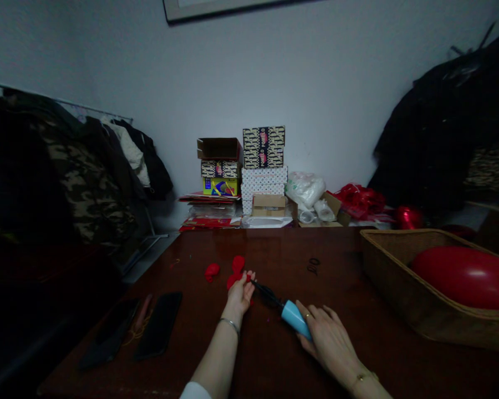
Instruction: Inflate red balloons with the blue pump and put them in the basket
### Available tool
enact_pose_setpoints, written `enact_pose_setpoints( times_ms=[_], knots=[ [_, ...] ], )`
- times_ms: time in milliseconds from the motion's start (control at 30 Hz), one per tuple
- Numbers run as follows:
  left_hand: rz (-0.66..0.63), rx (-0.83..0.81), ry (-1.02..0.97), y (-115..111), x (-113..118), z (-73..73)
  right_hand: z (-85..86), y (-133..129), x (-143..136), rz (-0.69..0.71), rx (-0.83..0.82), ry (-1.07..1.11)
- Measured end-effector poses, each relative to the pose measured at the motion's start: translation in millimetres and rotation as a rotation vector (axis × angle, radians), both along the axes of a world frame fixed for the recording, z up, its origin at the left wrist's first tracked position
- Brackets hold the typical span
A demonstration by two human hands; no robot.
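Note:
My left hand (pixel 242 291), palm turned up, has its fingers closed at the dark tip of a tool, with a small bit of red material between them. Beside and behind the fingers lie flat red pieces (pixel 238 264). Wrapped around the light blue handle (pixel 296 320) of the tool is my right hand (pixel 330 337); the tool's dark front part (pixel 268 295) points up and left toward my left hand. A separate red piece (pixel 212 271) rests on the brown table (pixel 274 244), left of the others.
A wicker basket (pixel 419 318) holding a large red balloon (pixel 466 276) stands on the right. Dark flat objects (pixel 160 324) lie at the left. Black loops (pixel 313 266) are on the table; stacked boxes (pixel 264 183) stand behind it.

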State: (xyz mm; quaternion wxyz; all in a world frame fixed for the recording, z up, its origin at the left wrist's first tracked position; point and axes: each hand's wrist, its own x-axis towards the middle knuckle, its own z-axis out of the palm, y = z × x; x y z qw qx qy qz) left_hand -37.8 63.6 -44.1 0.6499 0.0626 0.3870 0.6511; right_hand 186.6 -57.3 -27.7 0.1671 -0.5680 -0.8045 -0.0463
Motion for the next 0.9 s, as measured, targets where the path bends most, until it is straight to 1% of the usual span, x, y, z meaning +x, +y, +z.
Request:
enact_pose_setpoints(
  times_ms=[133, 267, 533, 800, 900],
  knots=[
    [-0.029, 0.002, 0.038, -5.0, 2.1, -1.0, 1.2, -0.4, -1.1, -0.011, -0.025, -0.012],
    [-0.036, 0.003, 0.048, -9.6, 3.8, -3.4, 4.8, -0.7, -4.4, -0.013, -0.001, -0.032],
    [-0.064, 0.026, -0.012, -20.8, 14.5, -4.3, 14.5, -3.9, -14.1, -0.028, 0.001, -0.07],
    [-0.078, 0.094, -0.097, -35.0, 24.1, -10.0, 15.8, -7.7, -22.3, -0.03, 0.014, -0.071],
    [-0.104, 0.102, -0.106, -43.2, 29.0, -12.7, 16.1, -10.1, -25.3, -0.034, 0.043, -0.077]
  ],
)
